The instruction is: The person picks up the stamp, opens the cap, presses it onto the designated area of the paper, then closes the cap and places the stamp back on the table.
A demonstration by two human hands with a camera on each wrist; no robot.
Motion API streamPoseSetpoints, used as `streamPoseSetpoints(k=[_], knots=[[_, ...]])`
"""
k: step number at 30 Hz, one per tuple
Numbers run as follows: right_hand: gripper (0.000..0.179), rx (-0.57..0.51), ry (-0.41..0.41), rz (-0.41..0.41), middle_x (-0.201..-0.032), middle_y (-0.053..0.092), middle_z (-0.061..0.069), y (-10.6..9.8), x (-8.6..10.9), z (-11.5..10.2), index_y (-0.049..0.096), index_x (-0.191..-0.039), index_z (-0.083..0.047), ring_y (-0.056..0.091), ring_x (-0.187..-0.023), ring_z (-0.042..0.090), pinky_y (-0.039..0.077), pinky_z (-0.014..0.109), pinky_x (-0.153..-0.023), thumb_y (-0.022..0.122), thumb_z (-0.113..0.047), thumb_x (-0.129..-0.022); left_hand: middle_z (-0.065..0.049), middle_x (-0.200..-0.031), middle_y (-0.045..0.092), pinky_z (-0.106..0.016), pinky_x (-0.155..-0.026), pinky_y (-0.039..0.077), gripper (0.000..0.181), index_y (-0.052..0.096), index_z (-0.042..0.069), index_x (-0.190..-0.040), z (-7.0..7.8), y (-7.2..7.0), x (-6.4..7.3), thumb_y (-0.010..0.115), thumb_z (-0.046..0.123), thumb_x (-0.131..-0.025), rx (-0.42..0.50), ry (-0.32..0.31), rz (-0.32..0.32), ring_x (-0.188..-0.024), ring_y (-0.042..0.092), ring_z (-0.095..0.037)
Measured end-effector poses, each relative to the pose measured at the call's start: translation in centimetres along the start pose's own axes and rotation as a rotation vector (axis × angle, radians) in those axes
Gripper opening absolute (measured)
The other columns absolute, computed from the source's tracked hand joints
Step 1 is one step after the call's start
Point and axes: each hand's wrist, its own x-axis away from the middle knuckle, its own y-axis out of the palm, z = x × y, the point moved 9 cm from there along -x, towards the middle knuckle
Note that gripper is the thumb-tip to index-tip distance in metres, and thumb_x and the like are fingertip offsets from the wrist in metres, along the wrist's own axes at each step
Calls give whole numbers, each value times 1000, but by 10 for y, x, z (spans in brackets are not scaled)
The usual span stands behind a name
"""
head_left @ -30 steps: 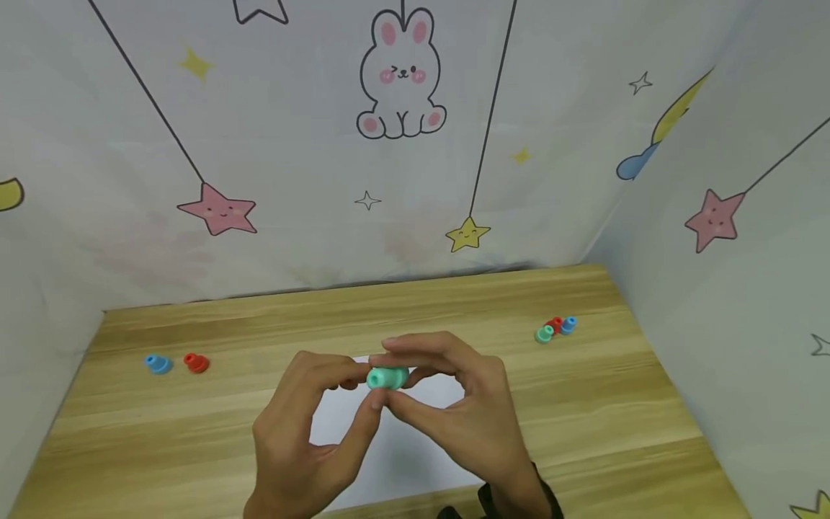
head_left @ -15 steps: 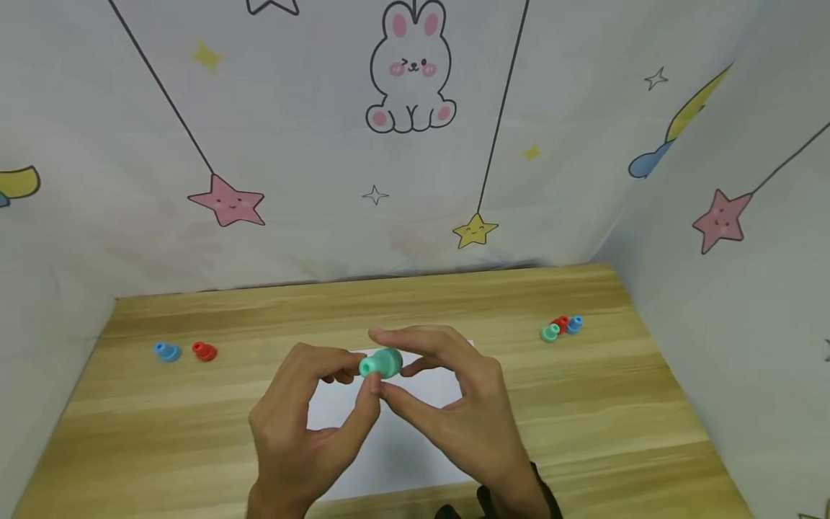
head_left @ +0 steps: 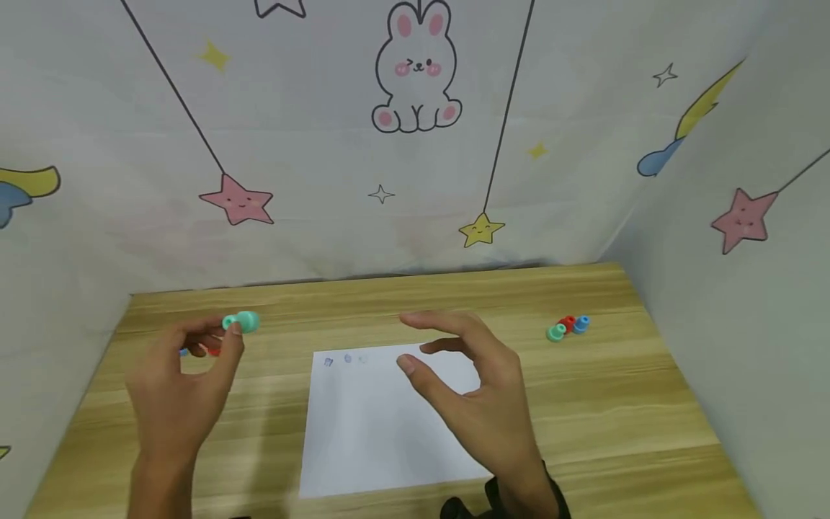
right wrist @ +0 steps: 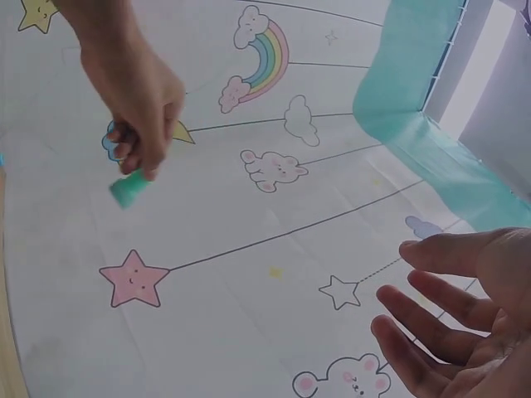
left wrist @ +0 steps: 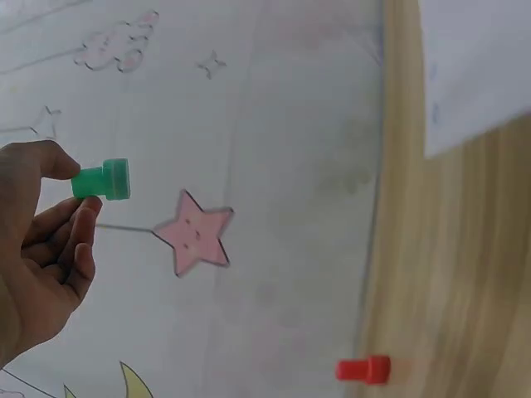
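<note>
My left hand [head_left: 178,393] pinches a small green toy stamp [head_left: 248,321] between thumb and fingers, raised over the left part of the table. In the left wrist view the green stamp [left wrist: 104,179] shows its wide capped end pointing away from the fingertips. My right hand [head_left: 483,386] hovers over the right side of a white sheet of paper [head_left: 382,432], fingers apart and nothing between them. Faint small ink marks [head_left: 328,362] run along the sheet's upper left edge. Behind my left hand, a red stamp [head_left: 214,352] and a blue stamp [head_left: 184,352] are mostly hidden.
At the back right of the wooden table [head_left: 616,404] stand a green stamp [head_left: 555,333], a red stamp [head_left: 569,321] and a blue stamp [head_left: 582,324], close together. A printed cloth wall [head_left: 311,144] rises behind the table and along its sides.
Both hands were on the green stamp above the paper. The right hand has let go and stays there, while the left has carried the stamp leftward, uncovering the ink marks.
</note>
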Motion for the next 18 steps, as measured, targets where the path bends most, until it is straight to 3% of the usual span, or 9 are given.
streamPoseSetpoints(k=[4, 8, 13, 18], knots=[[40, 1, 14, 9, -123, 77, 9, -2, 1, 2, 72, -127, -6, 72, -115, 22, 62, 34, -88, 79, 6, -90, -1, -88, 75, -8, -71, 40, 18, 75, -8, -104, -62, 6, 5, 78, 4, -90, -143, -136, -131, -76, 52, 19], [39, 2, 25, 14, -123, 77, 9, -4, 2, 3, 72, -126, -7, 72, -113, 23, 62, 34, -89, 78, 7, -90, -17, -92, 72, -6, -63, 40, 24, 75, -7, -111, -105, 16, 19, 76, 12, -96, -273, -242, -284, -76, 55, 3], [39, 4, 49, 18, -123, 76, 8, -6, 2, 5, 72, -127, -8, 72, -113, 24, 62, 34, -90, 77, 6, -91, -21, -93, 67, -23, -59, 46, 36, 70, -12, -123, -133, 30, 31, 67, 19, -104, -366, -339, -448, -73, 59, -25], [38, 6, 72, 20, -124, 76, 7, -7, 2, 8, 73, -127, -9, 71, -115, 23, 62, 35, -90, 77, 6, -92, -31, -99, 69, -48, -65, 58, 39, 66, -17, -126, -149, 40, 40, 61, 17, -107, -406, -382, -535, -83, 69, -42]])
